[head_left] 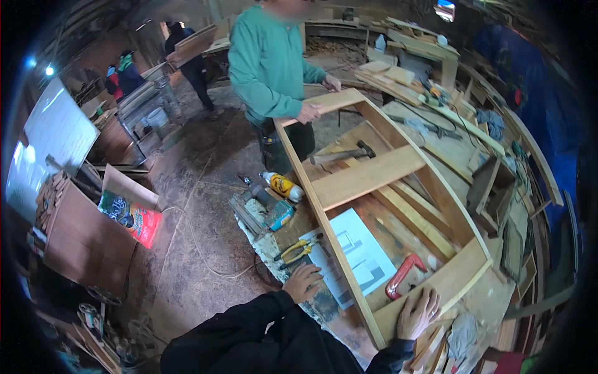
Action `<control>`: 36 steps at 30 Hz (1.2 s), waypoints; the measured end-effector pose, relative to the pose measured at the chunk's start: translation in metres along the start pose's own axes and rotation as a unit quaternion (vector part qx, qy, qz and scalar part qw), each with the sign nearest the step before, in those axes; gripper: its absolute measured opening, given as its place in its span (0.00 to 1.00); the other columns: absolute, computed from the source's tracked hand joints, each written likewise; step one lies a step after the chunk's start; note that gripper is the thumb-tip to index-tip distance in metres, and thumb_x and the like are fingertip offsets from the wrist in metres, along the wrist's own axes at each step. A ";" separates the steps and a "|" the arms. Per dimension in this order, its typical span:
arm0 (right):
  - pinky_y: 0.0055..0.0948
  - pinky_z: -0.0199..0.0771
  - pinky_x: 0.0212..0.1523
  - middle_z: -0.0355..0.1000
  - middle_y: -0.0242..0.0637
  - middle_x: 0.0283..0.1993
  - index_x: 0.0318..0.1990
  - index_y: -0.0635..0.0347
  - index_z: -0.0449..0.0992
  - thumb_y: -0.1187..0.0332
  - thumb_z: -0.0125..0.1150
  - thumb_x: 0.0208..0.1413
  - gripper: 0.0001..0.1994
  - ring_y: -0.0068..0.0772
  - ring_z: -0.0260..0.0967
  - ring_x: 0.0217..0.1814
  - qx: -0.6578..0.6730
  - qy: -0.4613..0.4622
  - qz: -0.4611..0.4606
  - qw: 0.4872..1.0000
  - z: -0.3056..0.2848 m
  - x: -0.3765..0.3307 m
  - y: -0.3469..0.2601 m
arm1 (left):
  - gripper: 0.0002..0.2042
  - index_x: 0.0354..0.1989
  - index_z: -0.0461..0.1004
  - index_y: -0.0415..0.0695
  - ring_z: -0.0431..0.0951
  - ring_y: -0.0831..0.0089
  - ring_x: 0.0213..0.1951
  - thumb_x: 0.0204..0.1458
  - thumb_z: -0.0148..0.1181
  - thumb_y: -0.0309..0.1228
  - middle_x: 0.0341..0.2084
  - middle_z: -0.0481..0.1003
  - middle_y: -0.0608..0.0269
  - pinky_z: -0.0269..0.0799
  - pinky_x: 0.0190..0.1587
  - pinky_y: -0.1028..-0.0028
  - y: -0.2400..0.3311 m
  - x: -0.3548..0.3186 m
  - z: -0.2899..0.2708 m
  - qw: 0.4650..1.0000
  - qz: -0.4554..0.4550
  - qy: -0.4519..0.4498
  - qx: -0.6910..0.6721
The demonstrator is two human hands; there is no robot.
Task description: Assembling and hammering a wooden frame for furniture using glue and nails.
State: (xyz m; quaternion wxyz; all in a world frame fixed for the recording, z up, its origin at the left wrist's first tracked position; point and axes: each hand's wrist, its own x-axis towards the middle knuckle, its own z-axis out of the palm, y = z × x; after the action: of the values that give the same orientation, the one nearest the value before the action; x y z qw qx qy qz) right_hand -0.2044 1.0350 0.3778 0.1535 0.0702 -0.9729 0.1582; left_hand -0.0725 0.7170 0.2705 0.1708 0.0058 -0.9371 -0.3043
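A wooden frame (367, 177) with one cross board lies tilted over the cluttered workbench. My right hand (418, 316) rests flat on the board at its near end, fingers stretched. Left of the frame, my left hand (303, 283) is open, its fingers spread at the edge of a printed drawing sheet (366, 254). Yellow-and-black pliers (293, 252) lie just beyond those fingers. Inside the frame's outline are a red C-shaped tool (403, 277) and, farther off, a wooden-handled hammer (339, 156). A co-worker in a green top (265, 68) has both hands on the frame's far end.
A yellow-and-white bottle (283, 186) and a teal power tool (279, 215) sit along the bench's left edge. A cord (208, 271) crosses the floor. Wood strips and an open wooden box (491, 190) crowd the right side. Another person carries boards (194, 45) at the back.
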 end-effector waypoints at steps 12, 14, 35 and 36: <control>0.56 0.37 0.70 0.60 0.44 0.67 0.60 0.58 0.68 0.59 0.56 0.56 0.25 0.49 0.48 0.73 -0.019 -0.013 0.007 1.000 -0.001 0.007 -0.003 | 0.13 0.48 0.74 0.47 0.64 0.55 0.61 0.55 0.58 0.35 0.54 0.69 0.57 0.53 0.67 0.52 0.001 0.002 0.000 1.000 -0.008 0.011 0.008; 0.56 0.36 0.71 0.60 0.44 0.67 0.60 0.57 0.68 0.59 0.57 0.55 0.25 0.48 0.48 0.73 -0.012 -0.019 0.010 1.000 -0.002 0.007 -0.003 | 0.13 0.48 0.73 0.48 0.63 0.55 0.62 0.56 0.57 0.35 0.55 0.68 0.57 0.52 0.67 0.50 0.000 0.000 0.001 1.000 -0.013 0.010 0.005; 0.57 0.34 0.71 0.60 0.44 0.67 0.58 0.55 0.69 0.59 0.58 0.53 0.24 0.47 0.48 0.73 0.021 -0.025 0.025 0.999 -0.015 0.005 -0.010 | 0.15 0.48 0.73 0.46 0.64 0.55 0.60 0.52 0.59 0.34 0.54 0.68 0.56 0.52 0.66 0.51 0.003 0.004 -0.011 0.998 0.029 -0.047 0.012; 0.57 0.34 0.71 0.60 0.44 0.67 0.58 0.55 0.69 0.59 0.58 0.53 0.24 0.47 0.48 0.73 0.018 -0.027 0.032 0.999 -0.018 0.000 -0.010 | 0.15 0.48 0.73 0.46 0.64 0.55 0.60 0.52 0.59 0.34 0.54 0.68 0.56 0.52 0.66 0.51 0.001 -0.003 -0.017 0.998 0.032 -0.053 0.009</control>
State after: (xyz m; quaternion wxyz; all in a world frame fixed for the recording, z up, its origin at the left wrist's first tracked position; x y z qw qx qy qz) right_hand -0.1978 1.0315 0.3976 0.1207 0.0463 -0.9754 0.1784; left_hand -0.0635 0.7085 0.2832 0.1300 -0.0385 -0.9474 -0.2900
